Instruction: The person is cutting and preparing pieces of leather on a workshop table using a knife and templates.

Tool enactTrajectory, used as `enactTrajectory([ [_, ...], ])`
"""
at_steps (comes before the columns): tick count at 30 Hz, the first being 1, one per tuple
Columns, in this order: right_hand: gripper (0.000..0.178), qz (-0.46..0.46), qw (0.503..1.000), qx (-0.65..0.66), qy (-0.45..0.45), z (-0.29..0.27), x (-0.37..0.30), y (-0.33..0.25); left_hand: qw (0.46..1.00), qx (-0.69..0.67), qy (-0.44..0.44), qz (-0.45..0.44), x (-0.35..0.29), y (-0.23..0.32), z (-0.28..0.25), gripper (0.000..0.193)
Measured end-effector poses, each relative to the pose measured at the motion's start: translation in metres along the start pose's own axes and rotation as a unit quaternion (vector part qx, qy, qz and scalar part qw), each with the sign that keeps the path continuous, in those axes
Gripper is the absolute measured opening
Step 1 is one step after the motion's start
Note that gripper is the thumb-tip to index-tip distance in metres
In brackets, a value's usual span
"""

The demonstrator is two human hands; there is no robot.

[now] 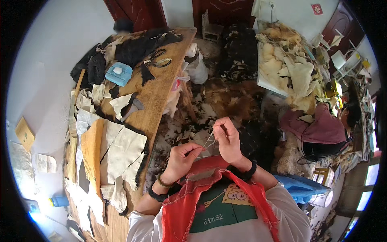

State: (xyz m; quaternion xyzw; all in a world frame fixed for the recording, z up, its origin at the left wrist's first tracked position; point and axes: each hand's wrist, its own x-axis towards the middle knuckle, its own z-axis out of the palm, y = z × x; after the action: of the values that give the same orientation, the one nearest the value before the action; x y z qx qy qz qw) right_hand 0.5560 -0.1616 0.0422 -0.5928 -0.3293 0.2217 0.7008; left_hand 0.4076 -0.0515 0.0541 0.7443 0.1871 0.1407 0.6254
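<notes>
A thin pale string stretches in a loop between my two hands, in front of my chest. My left hand pinches its lower end between thumb and fingers. Slightly higher and to the right, my right hand has closed fingers on the upper part. Just below both hands lies the red apron that I wear, its top edge folded outward. Whether the string joins the apron cannot be made out.
On the left, a long wooden table bears pale hide pieces, black fur, scissors and a blue block. Fur scraps litter the floor. At right, a person in maroon is near a hide-covered table.
</notes>
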Motion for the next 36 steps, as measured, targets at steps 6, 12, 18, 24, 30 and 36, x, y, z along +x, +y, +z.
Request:
enactTrajectory([
  [6, 0.01, 0.069, 0.995, 0.072, -0.029, 0.002, -0.002, 0.003, 0.991, -0.106, 0.073, -0.048, -0.003, -0.007, -0.002, 0.013],
  [12, 0.014, 0.12, 0.985, 0.116, 0.044, 0.005, -0.007, 0.004, 0.872, -0.474, 0.119, -0.032, -0.002, -0.008, -0.006, 0.011],
  [18, 0.013, 0.12, 0.986, 0.1, -0.051, -0.003, -0.004, 0.007, 0.863, -0.478, 0.16, 0.015, -0.008, -0.013, -0.026, 0.011],
  [24, 0.018, 0.055, 0.969, -0.179, -0.162, -0.006, 0.009, -0.003, 0.871, -0.474, 0.121, -0.027, -0.019, -0.023, -0.043, 0.014],
  [30, 0.015, 0.035, 0.992, -0.12, 0.014, -0.02, 0.028, 0.006, 0.882, -0.445, 0.134, -0.082, -0.028, -0.027, -0.056, 0.014],
  [36, 0.028, 0.141, 0.975, 0.163, -0.048, -0.035, 0.03, 0.02, 0.868, -0.472, 0.131, -0.084, -0.029, -0.036, -0.055, 0.015],
])
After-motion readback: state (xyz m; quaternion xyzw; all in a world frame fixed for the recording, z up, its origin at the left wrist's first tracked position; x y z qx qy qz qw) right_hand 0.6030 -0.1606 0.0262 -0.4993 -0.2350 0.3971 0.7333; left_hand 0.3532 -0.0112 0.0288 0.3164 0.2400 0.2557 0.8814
